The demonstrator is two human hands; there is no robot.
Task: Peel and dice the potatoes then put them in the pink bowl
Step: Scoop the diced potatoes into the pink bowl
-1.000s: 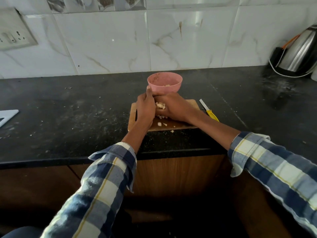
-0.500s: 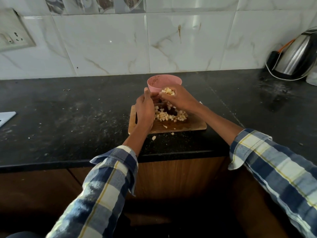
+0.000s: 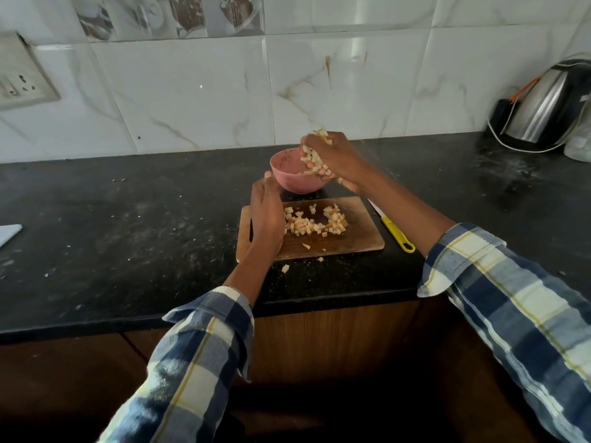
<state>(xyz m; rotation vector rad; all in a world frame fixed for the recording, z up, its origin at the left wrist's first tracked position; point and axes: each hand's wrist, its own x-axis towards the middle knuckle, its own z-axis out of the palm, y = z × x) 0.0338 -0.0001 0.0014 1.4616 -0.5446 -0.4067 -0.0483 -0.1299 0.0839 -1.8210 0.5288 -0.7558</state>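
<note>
Over the pink bowl [image 3: 292, 174] my right hand [image 3: 332, 156] cups a heap of potato dice [image 3: 315, 158], small pale cubes, some tan-edged, fingers curled round them. On the board [image 3: 358, 238] a loose pile of dice [image 3: 315, 223] lies beside my left hand [image 3: 267, 214], which stands on edge with straight fingers holding nothing. One cube [image 3: 285, 268] lies on the counter [image 3: 128, 219], and a yellow-handled knife [image 3: 395, 230] lies right of the board.
</note>
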